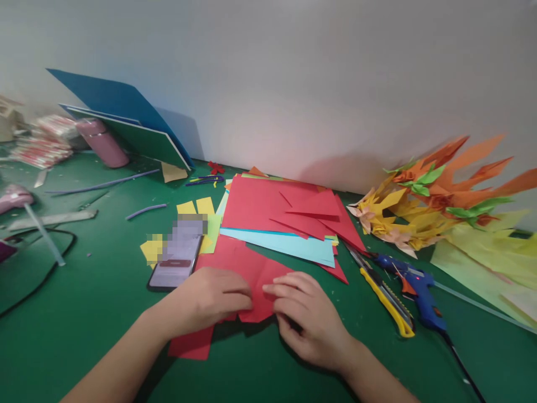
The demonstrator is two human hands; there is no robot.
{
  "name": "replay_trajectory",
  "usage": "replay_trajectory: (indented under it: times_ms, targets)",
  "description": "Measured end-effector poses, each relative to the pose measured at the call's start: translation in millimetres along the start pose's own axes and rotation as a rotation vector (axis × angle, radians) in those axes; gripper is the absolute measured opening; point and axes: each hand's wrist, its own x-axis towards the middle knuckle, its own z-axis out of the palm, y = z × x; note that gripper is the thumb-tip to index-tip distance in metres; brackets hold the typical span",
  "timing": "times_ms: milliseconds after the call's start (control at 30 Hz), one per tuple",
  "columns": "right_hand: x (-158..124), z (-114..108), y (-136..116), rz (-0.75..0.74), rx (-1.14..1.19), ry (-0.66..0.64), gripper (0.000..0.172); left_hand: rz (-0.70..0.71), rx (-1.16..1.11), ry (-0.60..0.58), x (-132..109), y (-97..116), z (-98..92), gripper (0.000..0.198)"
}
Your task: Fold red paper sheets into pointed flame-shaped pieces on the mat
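A creased piece of red paper (260,280) lies in front of me, partly covered by my fingers. My left hand (220,296) has its fingers curled down over the paper's left side, the thumb hidden. At the right edge, my right hand (300,313) grips the same paper, thumb below and fingers bent above it. A loose red strip (191,342) sticks out under my left wrist. Just beyond my left hand is a phone (178,266), its screen partly blurred. Behind the paper sits a stack of red sheets (260,204) with a light blue sheet (285,244) poking out.
To the right are a yellow utility knife (388,302), a blue glue gun (422,294) with its cord, and orange and yellow paper flowers (419,207). On the left are a pink bottle (104,144), a pink glue gun (17,198), and leaning blue and green boards (134,140).
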Motion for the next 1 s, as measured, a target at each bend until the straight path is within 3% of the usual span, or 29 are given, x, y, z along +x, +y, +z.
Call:
replay_trajectory:
  times_ms: [67, 200, 367, 533, 733, 833, 1000]
  targets:
    - [-0.9, -4.4, 5.4, 0.03, 0.006, 0.033, 0.019, -0.001, -0.031, -0.027, 1.0, 4.5, 0.3, 0.024]
    - [-3.0, -8.2, 16.2, 0.141, 0.018, -0.028, 0.017, -0.009, -0.073, -0.091, 4.3, 11.8, 8.8, 0.027]
    - [-7.7, -0.4, 27.0, 0.338, -0.144, 0.023, 0.016, 0.025, -0.051, -0.116, 7.9, 15.6, 23.8, 0.034]
    - [-13.2, 6.7, 31.7, 0.341, -0.334, -0.053, 0.034, -0.089, -0.002, -0.2, 10.7, 16.2, 31.1, 0.039]
    - [-13.1, 7.9, 28.3, 0.38, -0.441, -0.104, 0.04, -0.062, 0.083, -0.34, 13.8, 22.9, 33.2, 0.031]
    - [-11.9, 8.8, 27.2, 0.414, -0.426, -0.087, 0.036, -0.155, 0.051, -0.3, 13.1, 25.9, 39.5, 0.028]
    - [-7.6, 9.2, 29.6, 0.447, -0.264, 0.015, 0.018, -0.276, -0.011, -0.12, 13.6, 29.4, 56.2, 0.016]
